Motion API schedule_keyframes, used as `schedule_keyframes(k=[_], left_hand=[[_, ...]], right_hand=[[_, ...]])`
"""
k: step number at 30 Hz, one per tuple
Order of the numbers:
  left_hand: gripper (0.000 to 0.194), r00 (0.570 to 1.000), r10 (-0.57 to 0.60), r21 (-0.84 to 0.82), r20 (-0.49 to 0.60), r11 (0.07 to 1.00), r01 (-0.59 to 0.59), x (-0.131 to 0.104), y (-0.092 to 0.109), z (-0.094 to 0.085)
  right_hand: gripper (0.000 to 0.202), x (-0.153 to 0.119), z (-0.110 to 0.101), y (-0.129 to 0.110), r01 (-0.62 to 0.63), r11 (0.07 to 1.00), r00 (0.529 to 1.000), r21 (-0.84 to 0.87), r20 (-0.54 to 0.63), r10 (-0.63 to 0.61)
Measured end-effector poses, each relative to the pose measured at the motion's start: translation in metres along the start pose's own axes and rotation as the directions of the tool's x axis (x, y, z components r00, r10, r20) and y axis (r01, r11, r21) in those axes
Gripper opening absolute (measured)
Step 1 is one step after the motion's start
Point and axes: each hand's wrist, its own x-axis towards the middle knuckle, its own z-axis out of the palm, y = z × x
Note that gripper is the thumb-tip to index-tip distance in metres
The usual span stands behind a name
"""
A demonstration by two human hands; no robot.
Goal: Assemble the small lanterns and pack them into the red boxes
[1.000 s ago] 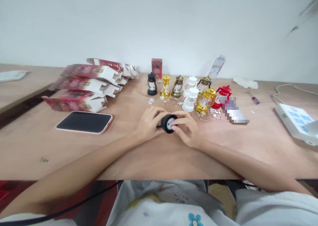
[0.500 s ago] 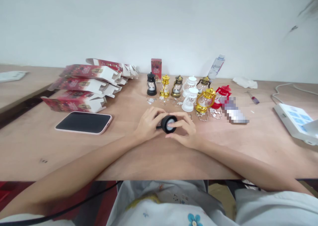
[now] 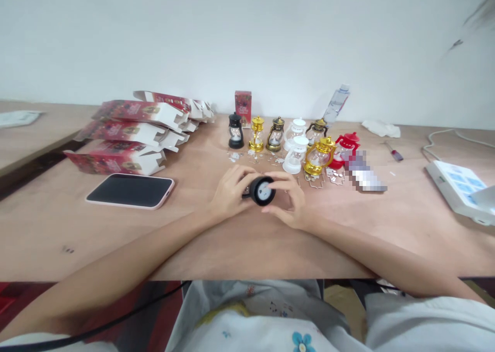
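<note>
A small black lantern [image 3: 263, 191] lies on its side between my hands, its round base with a whitish underside turned toward me. My left hand [image 3: 232, 191] is wrapped round its body, which the fingers partly hide. At the right of the base, my right hand [image 3: 291, 200] has its thumb and fingertips round the black rim. Beyond my hands stand a black lantern [image 3: 235, 131], a slim gold lantern [image 3: 257, 134], white lanterns [image 3: 296, 155], a larger gold lantern [image 3: 319, 156] and a red lantern [image 3: 345, 150].
Red cartons [image 3: 119, 157] are stacked at the left behind a phone [image 3: 130, 190]. Small metal pieces [image 3: 335, 176] lie before the lanterns. A clear bottle [image 3: 337, 104], a screwdriver [image 3: 396, 154], a pixelated object [image 3: 365, 172] and a white device [image 3: 460, 189] are farther right.
My right fingers have moved off the middle of the base to its rim, uncovering the whitish underside. The lantern has shifted up very slightly.
</note>
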Motion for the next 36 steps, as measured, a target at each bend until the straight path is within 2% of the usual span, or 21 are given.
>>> schedule_keyframes(k=[2, 5, 8, 12, 16, 19, 22, 28, 30, 32, 36], left_hand=[[0.042, 0.997, -0.077, -0.047, -0.019, 0.996, 0.076, 0.001, -0.003, 0.000], [0.051, 0.966, -0.238, -0.121, -0.100, 0.967, 0.226, 0.001, -0.009, 0.000], [0.045, 0.941, -0.315, -0.156, -0.121, 0.943, 0.296, 0.003, -0.013, -0.001], [0.038, 0.957, -0.279, -0.161, -0.078, 0.951, 0.264, 0.005, -0.013, -0.001], [0.035, 0.982, -0.180, -0.136, -0.052, 0.976, 0.172, 0.005, -0.012, 0.001], [0.035, 0.984, -0.173, -0.114, -0.042, 0.979, 0.167, 0.004, -0.011, 0.002], [0.034, 0.981, -0.188, -0.111, -0.039, 0.977, 0.183, 0.004, -0.011, 0.002], [0.035, 0.984, -0.175, -0.102, -0.035, 0.980, 0.171, 0.005, -0.011, 0.002], [0.036, 0.986, -0.166, -0.100, -0.021, 0.981, 0.164, 0.005, -0.010, 0.002], [0.037, 0.987, -0.158, -0.102, -0.013, 0.982, 0.156, 0.004, -0.010, 0.002], [0.039, 0.989, -0.145, -0.108, -0.019, 0.984, 0.142, 0.003, -0.012, 0.003]], right_hand=[[0.034, 0.000, -0.001, 0.004, -0.053, 0.998, 0.998, -0.024, -0.044, 0.052], [0.024, -0.001, -0.002, 0.016, -0.197, 0.966, 0.980, -0.171, -0.071, 0.187], [0.023, 0.001, -0.005, 0.033, -0.288, 0.897, 0.948, -0.334, 0.031, 0.316], [0.026, 0.004, -0.005, 0.046, -0.235, 0.839, 0.903, -0.490, 0.210, 0.375], [0.021, 0.004, 0.000, 0.053, -0.097, 0.844, 0.905, -0.528, 0.307, 0.296], [0.010, 0.000, 0.003, 0.057, 0.011, 0.851, 0.923, -0.525, 0.332, 0.193], [0.013, -0.003, 0.002, 0.059, 0.093, 0.846, 0.932, -0.525, 0.344, 0.111], [0.026, -0.003, -0.002, 0.052, 0.318, 0.764, 0.878, -0.562, 0.479, -0.013], [0.026, -0.002, -0.003, 0.051, 0.328, 0.743, 0.875, -0.583, 0.483, -0.007], [0.024, -0.003, -0.002, 0.050, 0.287, 0.755, 0.894, -0.590, 0.447, 0.009], [0.018, -0.003, -0.003, 0.048, 0.108, 0.866, 0.957, -0.488, 0.285, 0.042]])
